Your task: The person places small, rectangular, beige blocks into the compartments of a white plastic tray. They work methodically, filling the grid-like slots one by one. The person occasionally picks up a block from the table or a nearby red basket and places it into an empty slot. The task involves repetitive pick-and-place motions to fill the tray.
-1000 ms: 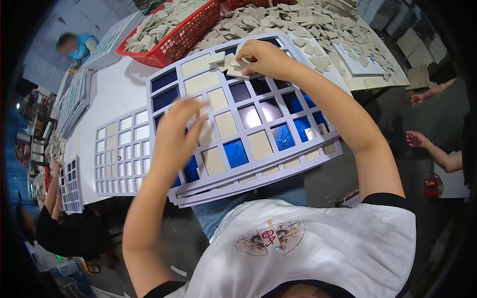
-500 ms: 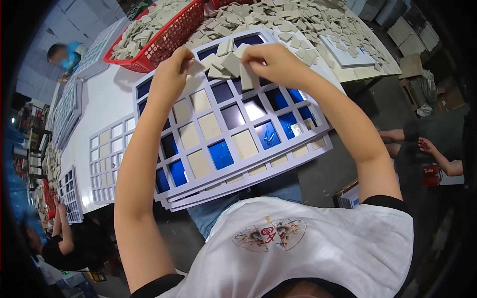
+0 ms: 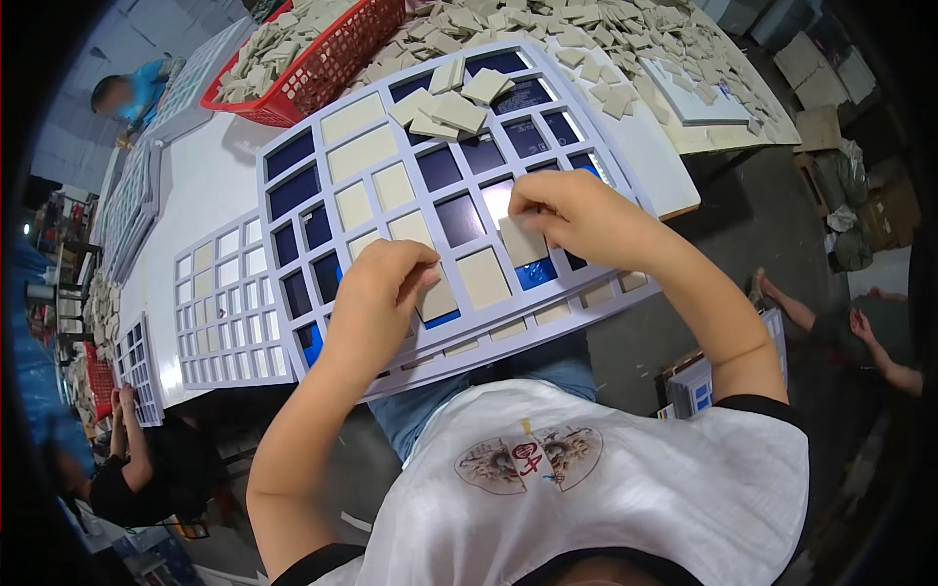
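Two beige tiles, one (image 3: 438, 296) pinched in my left hand (image 3: 376, 293) fingers, one (image 3: 522, 240) in my right hand (image 3: 576, 210), over the grid tray (image 3: 293, 186) at frame centre.

Left hand (image 3: 376, 293) hides its tile (image 3: 437, 298) — partly

a loose pile of tiles (image 3: 451, 101) lies on the grid's (image 3: 293, 210) far edge; a basket (image 3: 322, 68) stands behind its far-left corner.

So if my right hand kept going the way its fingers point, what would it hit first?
The right hand points down-left with a beige tile at its fingertips; just beyond lies a seated beige tile in the white grid frame. Depth is uncertain.
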{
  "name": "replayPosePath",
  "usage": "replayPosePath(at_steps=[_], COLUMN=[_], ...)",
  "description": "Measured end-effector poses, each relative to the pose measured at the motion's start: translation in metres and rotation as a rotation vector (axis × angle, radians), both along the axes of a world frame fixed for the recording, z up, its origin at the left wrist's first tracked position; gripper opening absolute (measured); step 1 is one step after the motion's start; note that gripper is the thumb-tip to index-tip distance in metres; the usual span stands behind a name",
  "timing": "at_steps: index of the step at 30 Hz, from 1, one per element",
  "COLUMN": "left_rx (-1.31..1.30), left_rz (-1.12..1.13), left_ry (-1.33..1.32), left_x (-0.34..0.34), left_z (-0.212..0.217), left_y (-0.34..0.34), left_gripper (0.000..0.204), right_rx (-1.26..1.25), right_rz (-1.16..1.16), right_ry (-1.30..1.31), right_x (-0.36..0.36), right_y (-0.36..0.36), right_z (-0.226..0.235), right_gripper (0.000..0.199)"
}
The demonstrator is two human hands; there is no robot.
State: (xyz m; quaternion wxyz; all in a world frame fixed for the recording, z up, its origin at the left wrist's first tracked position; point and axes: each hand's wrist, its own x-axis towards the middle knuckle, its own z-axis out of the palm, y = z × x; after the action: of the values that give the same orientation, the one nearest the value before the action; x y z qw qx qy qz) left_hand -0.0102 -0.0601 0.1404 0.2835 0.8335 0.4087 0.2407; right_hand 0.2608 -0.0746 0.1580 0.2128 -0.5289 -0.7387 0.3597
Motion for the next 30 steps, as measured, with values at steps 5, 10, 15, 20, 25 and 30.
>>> replayPosePath(at_steps=[5,10,15,20,25,30], left_rx=[0.265,0.400,0.190,0.048,0.076,-0.262], left_rz=[-0.071,-0.220,-0.319,0.152,0.246,0.249], left_ry=[0.131,0.296,0.224,-0.072,0.009,-0.283], left_x=[-0.008,-0.017,-0.013,0.046,0.071,0.045], left_z=[-0.002,-0.002,0.021,-0.003,-0.040,-0.027], left_y=[-0.021,-0.044,0.016,0.130,0.159,0.172], left_gripper=[0.036,0.040,0.010,0.029,0.042,0.042], right_rx=[0.287,0.525,0.339,0.509,0.533,0.423], right_rz=[0.150,0.328,0.298,-0.107,-0.053,-0.310], right_ry=[-0.253,-0.560,-0.318,-0.216,-0.272,0.087], right_x=[0.002,0.003,0.005,-0.013,-0.009,0.019], right_y=[-0.020,-0.040,0.038,0.136,0.142,0.071], right_z=[-0.011,-0.006,0.004,-0.030,-0.026,0.013], right_gripper=[0.023,0.027,0.025,0.032,0.032,0.028])
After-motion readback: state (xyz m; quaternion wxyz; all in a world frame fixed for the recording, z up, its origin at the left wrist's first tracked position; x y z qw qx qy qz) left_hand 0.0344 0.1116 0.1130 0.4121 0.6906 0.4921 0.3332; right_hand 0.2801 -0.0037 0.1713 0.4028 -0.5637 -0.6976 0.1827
